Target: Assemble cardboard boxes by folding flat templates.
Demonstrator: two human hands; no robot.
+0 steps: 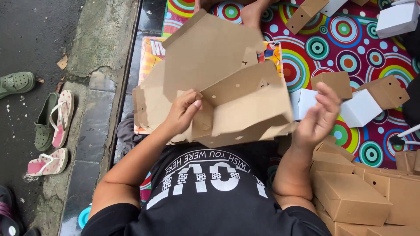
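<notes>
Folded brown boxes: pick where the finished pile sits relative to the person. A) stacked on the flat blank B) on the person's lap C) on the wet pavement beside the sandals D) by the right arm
D: the folded brown boxes are piled on the patterned mat beside the right hand and forearm, away from the pavement.

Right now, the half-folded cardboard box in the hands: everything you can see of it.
The half-folded box is plain brown cardboard, die-cut, with small punched holes and slots in its panels. It is partly erected: one wide flap stands up and away, while the lower panels are bent into a shallow trough. It is held above the lap, over a stack of flat blanks. The left hand grips its near-left edge with the thumb on top; the right hand is open beside its right end.
</notes>
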